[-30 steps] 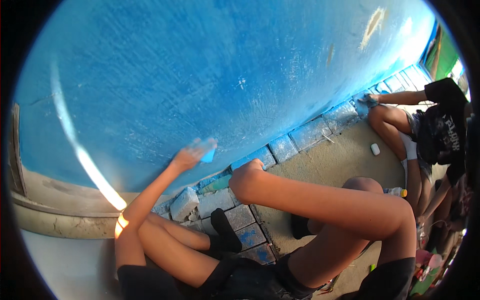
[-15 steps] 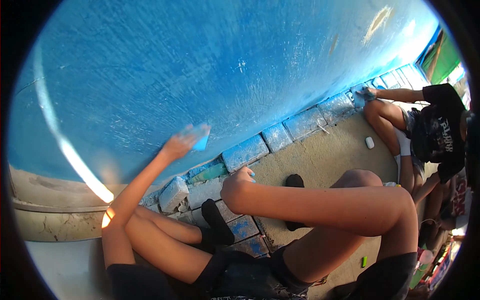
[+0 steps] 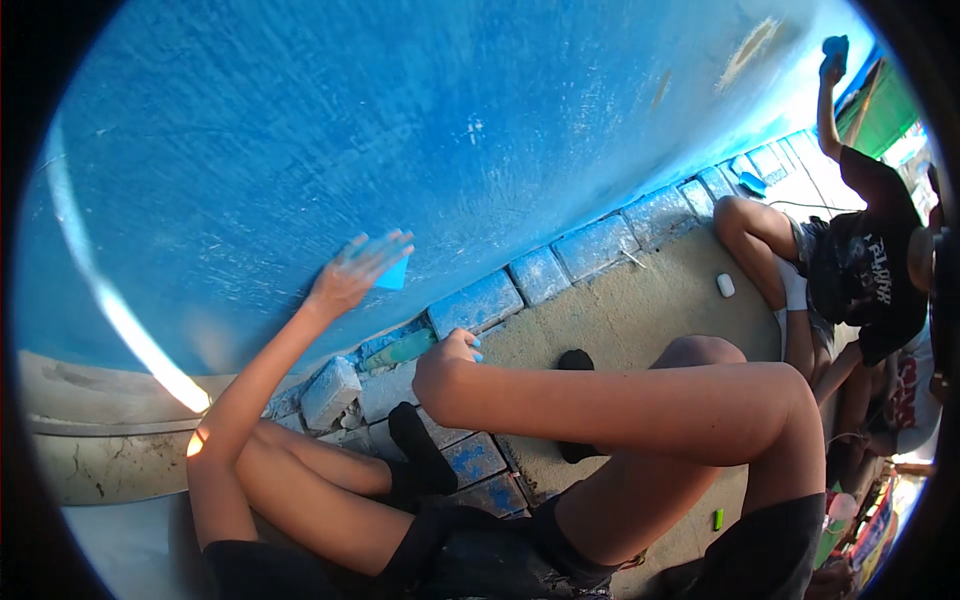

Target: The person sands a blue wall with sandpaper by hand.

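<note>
My left hand (image 3: 355, 272) reaches up and presses a small blue sheet (image 3: 393, 274) flat against the big curved blue painted surface (image 3: 400, 140). Its fingers are spread over the sheet. My right hand (image 3: 447, 362) hangs in a loose fist off my raised right knee, with blue stains on the fingertips and nothing visible in it. I sit on the ground with both legs bent, dark socks (image 3: 412, 445) on my feet.
A row of blue-dusted paving blocks (image 3: 560, 262) runs along the foot of the surface, with a loose grey block (image 3: 330, 392). Another person (image 3: 870, 270) sits at the right, one arm raised with a blue pad (image 3: 835, 48). A small white object (image 3: 725, 285) lies on the sandy ground.
My left hand has slid the blue sheet slightly up and left on the surface. The person at the right has lifted an arm from the blocks up to the surface.
</note>
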Tool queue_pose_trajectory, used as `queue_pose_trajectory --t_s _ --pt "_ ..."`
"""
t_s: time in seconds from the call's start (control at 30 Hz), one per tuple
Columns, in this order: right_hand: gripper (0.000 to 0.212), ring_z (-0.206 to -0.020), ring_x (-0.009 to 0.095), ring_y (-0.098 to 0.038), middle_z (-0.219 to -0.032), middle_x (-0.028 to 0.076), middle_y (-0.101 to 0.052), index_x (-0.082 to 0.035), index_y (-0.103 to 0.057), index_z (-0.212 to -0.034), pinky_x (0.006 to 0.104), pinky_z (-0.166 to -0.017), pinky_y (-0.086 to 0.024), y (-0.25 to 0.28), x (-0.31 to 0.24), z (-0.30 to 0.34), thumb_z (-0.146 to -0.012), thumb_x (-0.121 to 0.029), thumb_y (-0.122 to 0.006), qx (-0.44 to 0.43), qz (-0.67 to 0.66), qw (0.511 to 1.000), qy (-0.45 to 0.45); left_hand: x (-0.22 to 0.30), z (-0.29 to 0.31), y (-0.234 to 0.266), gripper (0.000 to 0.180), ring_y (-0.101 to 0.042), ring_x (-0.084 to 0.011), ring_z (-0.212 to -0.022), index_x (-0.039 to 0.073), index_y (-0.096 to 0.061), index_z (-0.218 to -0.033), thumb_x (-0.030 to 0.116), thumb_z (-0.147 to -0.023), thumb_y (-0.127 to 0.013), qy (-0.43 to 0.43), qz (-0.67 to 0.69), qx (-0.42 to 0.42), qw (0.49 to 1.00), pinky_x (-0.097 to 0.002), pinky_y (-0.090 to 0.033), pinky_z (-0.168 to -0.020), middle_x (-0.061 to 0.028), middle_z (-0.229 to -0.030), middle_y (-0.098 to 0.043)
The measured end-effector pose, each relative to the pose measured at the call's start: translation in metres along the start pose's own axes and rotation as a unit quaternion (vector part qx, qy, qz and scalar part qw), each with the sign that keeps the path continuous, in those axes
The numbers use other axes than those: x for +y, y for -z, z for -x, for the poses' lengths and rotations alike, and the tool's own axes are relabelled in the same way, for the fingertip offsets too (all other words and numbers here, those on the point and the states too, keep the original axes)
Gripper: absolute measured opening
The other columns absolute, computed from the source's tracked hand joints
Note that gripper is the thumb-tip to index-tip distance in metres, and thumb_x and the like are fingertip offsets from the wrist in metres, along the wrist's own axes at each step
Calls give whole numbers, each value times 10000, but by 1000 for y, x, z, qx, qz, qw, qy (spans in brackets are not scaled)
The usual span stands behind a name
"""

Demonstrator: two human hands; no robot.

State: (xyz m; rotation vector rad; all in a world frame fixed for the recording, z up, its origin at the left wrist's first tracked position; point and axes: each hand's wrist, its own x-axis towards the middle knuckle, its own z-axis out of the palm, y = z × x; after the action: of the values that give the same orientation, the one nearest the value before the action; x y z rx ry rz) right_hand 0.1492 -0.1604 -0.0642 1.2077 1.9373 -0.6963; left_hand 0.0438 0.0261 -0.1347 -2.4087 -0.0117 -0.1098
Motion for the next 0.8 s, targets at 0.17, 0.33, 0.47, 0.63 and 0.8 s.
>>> queue_pose_trajectory --t_s 0.17,0.33,0.47,0.63,0.8 --pt "335 -916 352 -620 -1004 139 -661 -72 -673 -1041 517 -777 -420 4 -6 -13 -744 -225 -692 11 37 999 -7 28 70 -74 612 -304 -132 -1350 205 -410 -1376 37 -792 -488 -92 232 -65 966 -358 -328 -1063 -5 -1483 -309" --pt "342 -960 311 -624 -1071 113 -653 -90 -673 -1058 511 -793 -423 20 -18 -8 -747 -233 -693 37 11 999 8 7 53 -34 610 -285 -124 -1359 220 -430 -1358 23 -786 -513 -20 222 -26 974 -347 -333 -1068 8 -1495 -281" --pt "352 -983 290 -624 -1092 92 -652 -99 -670 -1068 501 -808 -431 0 -4 -11 -748 -241 -697 57 0 998 -5 -15 -23 23 612 -285 -122 -1359 239 -448 -1343 23 -776 -528 33 76 38 996 -351 -330 -1073 9 -1493 -285" --pt "371 -1016 275 -616 -1108 74 -647 -105 -661 -1089 505 -820 -446 5 -8 -17 -749 -250 -698 27 22 999 2 -15 -1 15 573 -273 -134 -1366 222 -478 -1317 55 -772 -541 39 41 68 996 -377 -297 -1098 7 -1484 -303" --pt "322 -875 367 -624 -987 133 -662 -73 -672 -1029 527 -778 -423 -7 -5 -36 -771 -265 -651 51 32 998 6 16 39 -38 532 -260 -137 -1373 189 -484 -1310 79 -790 -509 -45 81 8 996 -431 -239 -1122 -5 -1486 -301"
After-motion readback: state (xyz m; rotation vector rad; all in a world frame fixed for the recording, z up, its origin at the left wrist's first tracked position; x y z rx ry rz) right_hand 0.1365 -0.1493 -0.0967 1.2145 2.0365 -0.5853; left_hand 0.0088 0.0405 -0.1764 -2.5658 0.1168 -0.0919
